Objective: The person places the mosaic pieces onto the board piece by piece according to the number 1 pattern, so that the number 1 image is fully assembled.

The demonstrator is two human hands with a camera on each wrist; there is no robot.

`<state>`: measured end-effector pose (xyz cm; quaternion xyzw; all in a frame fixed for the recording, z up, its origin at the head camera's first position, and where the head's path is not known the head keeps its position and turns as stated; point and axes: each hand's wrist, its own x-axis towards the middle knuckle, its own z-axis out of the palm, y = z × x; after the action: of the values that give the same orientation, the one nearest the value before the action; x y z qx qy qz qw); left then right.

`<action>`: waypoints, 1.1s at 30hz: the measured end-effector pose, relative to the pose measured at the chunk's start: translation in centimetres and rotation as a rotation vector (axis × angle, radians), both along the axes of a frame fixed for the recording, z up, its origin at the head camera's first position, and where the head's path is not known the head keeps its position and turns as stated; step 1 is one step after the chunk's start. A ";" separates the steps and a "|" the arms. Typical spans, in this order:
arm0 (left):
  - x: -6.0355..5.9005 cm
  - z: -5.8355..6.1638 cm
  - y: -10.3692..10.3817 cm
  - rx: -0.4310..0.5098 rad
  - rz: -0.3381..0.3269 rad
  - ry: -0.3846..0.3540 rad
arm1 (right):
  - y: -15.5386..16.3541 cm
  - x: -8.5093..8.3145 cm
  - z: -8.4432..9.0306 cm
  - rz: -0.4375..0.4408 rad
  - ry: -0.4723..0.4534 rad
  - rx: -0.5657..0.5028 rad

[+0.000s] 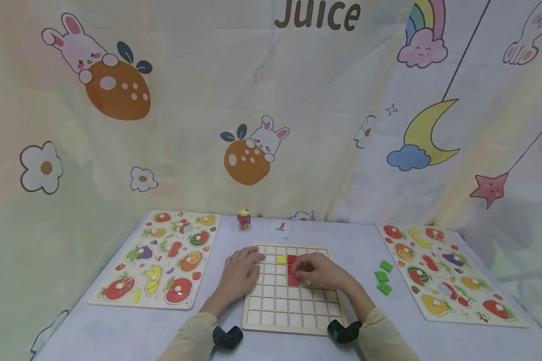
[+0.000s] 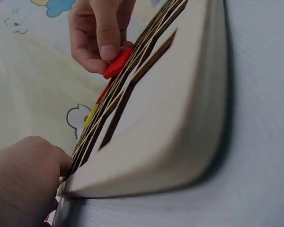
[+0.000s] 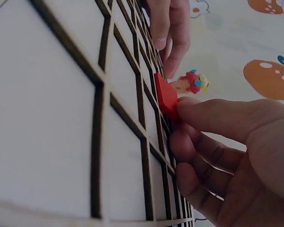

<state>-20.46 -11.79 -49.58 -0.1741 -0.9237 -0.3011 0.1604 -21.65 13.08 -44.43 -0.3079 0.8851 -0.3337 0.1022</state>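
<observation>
While hanging behind everything, cloth backdrop: pale, creased, printed with rabbits, oranges, flowers, a moon and the word "Juice".

Table: covered in pale cloth, spread out below the backdrop.

Left fruit board and right fruit board: flanking the work, bright with fruit pictures.

Gridded board: wooden, lying flat in the middle, mostly bare cells. By judgement, at the step of fitting a red tile into a cell; next, probably calling for squaring the tile to the slats, lowering it flat and letting go.

Left hand: laid over the board's left edge near the far corner, fingers extended, grasping no tile; perhaps steadying the board.

Right hand: reaching in from the right over the grid, bent inward at the wrist, pinching the red tile between thumb and fingertip, with other fingers curled below.

Card: beyond the board, printed with a small coloured pattern.

Figurine: upright, left of the card.

Green tiles: three, loose between the gridded board and the right fruit board.

Yellow tile: in a cell, just left of a seated red piece.

Red tile: tilted at the grid surface near that piece; impossible to tell whether touching.
</observation>
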 end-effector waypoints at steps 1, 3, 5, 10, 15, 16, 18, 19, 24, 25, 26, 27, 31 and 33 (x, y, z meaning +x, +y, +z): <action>0.0 0.0 0.0 0.001 0.000 -0.002 | 0.0 0.0 0.1 0.004 0.010 0.007; 0.0 0.0 0.0 0.001 0.000 -0.003 | -0.1 0.1 0.2 0.001 0.034 0.033; 0.0 0.0 0.0 0.002 -0.002 -0.009 | -0.1 0.3 0.2 -0.005 0.040 0.046; 0.0 0.0 0.0 0.002 -0.004 -0.010 | -0.1 0.5 0.3 -0.010 0.041 0.059; -0.1 0.0 0.0 0.003 -0.002 -0.002 | 0.3 1.0 0.8 -0.007 0.037 0.062; -0.1 0.0 0.0 0.005 -0.002 -0.004 | 0.5 1.2 0.8 -0.007 0.031 0.062; -0.1 -0.1 0.0 0.003 -0.004 -0.004 | 1.1 1.6 1.0 -0.014 0.016 0.061; -0.2 -0.1 0.0 0.004 -0.007 -0.006 | 1.4 1.7 1.1 -0.022 0.010 0.063; -0.4 -0.4 0.2 0.007 -0.023 -0.013 | 3.7 2.5 1.7 -0.105 0.034 0.085; -0.4 -0.5 0.2 0.005 -0.022 -0.014 | 4.2 2.7 1.8 -0.124 0.047 0.089; -0.4 -0.5 0.2 0.007 -0.021 -0.014 | 4.8 2.8 1.9 -0.141 0.061 0.095; -0.4 -0.4 0.2 0.006 -0.017 -0.009 | 5.4 2.9 1.9 -0.154 0.074 0.098; -0.3 -0.3 0.0 0.010 -0.005 0.005 | 7.6 3.2 1.9 -0.209 0.112 0.123; -0.3 -0.3 -0.1 0.012 -0.005 0.005 | 8.6 3.4 1.8 -0.243 0.122 0.132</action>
<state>-20.74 -11.86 -49.90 -0.1765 -0.9210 -0.3064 0.1631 -18.25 21.72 -42.66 -0.2108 0.9404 -0.2654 0.0268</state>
